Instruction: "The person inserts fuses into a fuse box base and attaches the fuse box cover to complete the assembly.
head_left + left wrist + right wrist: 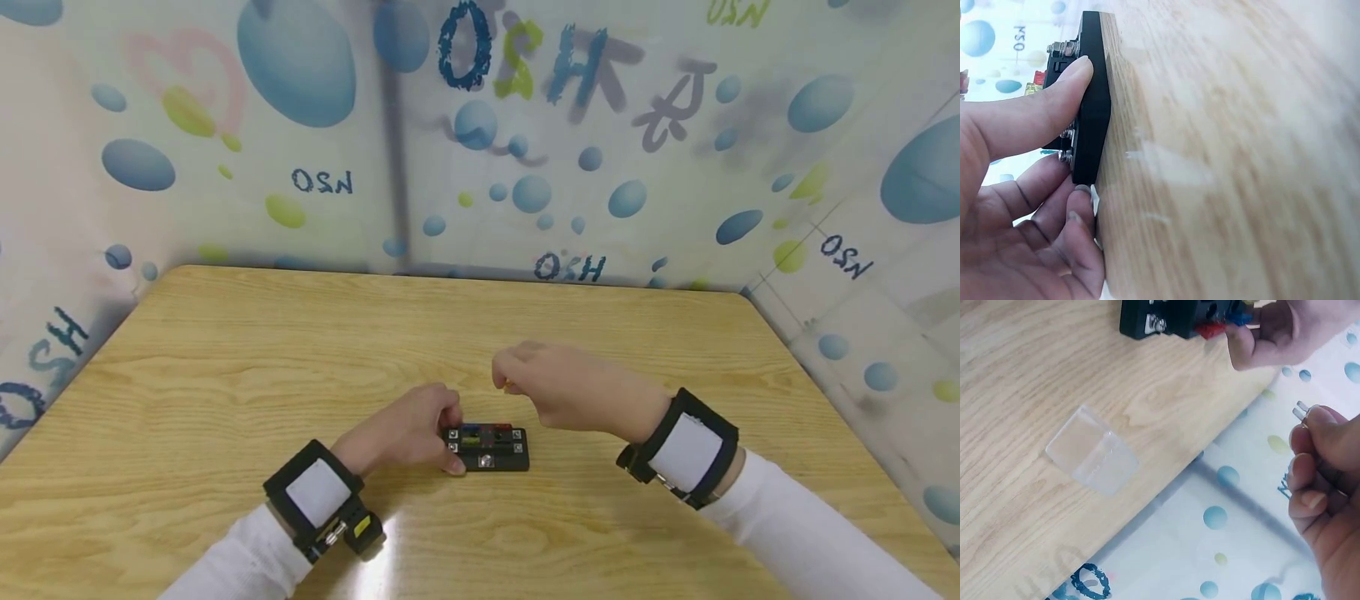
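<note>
A black fuse block (506,462) lies on the table, with metal screw terminals and red, blue and yellow blade fuses on top. My left hand (408,429) grips its left end; in the left wrist view the thumb (1066,94) presses the block's side and the fingers curl at its end. Above and to the right of the block, my right hand (570,387) pinches a small blade fuse (1300,411) between thumb and forefinger. Its two metal prongs stick out in the right wrist view, while its body is mostly hidden by the fingertips.
A clear plastic cover (1091,453) lies on the wooden table (300,333) in the right wrist view; the head view does not show it clearly. Behind the table's far edge stands a wall covering (337,225) printed with blue and green drops.
</note>
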The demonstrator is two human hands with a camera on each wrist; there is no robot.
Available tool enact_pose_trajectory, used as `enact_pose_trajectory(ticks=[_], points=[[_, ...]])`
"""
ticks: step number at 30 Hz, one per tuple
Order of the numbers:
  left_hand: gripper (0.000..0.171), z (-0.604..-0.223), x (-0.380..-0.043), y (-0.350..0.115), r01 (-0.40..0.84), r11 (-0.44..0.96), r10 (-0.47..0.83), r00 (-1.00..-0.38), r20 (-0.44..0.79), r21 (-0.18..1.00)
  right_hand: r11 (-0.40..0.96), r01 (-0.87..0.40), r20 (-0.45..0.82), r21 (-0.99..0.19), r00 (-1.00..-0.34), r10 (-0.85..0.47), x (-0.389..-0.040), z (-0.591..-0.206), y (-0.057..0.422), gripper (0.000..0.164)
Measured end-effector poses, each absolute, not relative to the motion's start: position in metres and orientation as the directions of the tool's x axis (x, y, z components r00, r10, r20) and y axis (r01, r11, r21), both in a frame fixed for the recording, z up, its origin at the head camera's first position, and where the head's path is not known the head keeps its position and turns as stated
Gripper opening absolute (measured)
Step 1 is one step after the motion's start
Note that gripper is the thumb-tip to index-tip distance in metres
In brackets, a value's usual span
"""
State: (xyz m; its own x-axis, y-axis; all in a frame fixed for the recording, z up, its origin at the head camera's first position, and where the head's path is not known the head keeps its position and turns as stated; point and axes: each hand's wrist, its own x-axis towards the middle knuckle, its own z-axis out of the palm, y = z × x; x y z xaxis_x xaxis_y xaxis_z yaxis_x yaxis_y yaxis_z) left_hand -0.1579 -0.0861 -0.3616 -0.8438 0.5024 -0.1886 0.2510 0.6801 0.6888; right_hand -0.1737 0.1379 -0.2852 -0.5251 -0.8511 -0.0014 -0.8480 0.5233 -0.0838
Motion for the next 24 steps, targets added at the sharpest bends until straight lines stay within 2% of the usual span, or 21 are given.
enact_pose_trajectory(ticks=[7,12,18,21,24], points=[[0.037,-0.361,-0.158,-0.086,0.266,0.677,0.511,-0.841,-0.179,0.686,0.458,-0.886,-0.045,-0.078,-0.456,-0.889,-0.169,-0.291,0.130,0.035],[0.037,-0.361,-0.157,-0.086,0.268,0.677,0.511,-0.841,-0.176,0.685,0.403,-0.913,-0.023,-0.061,-0.403,-0.915,-0.168,-0.299,0.128,0.027],[0.036,-0.362,-0.157,-0.085,0.269,0.674,0.511,-0.843,-0.171,0.688,0.413,-0.906,-0.079,-0.093,-0.407,-0.910,-0.167,-0.307,0.127,0.030],[0.036,-0.362,-0.157,-0.086,0.268,0.677,0.511,-0.842,-0.174,0.686,0.421,-0.904,-0.136,-0.073,-0.409,-0.902,-0.166,-0.310,0.126,0.024],[0.036,-0.362,-0.158,-0.086,0.270,0.673,0.514,-0.840,-0.174,0.688,0.408,-0.912,-0.160,-0.051,-0.396,-0.904,-0.164,-0.314,0.125,0.028]])
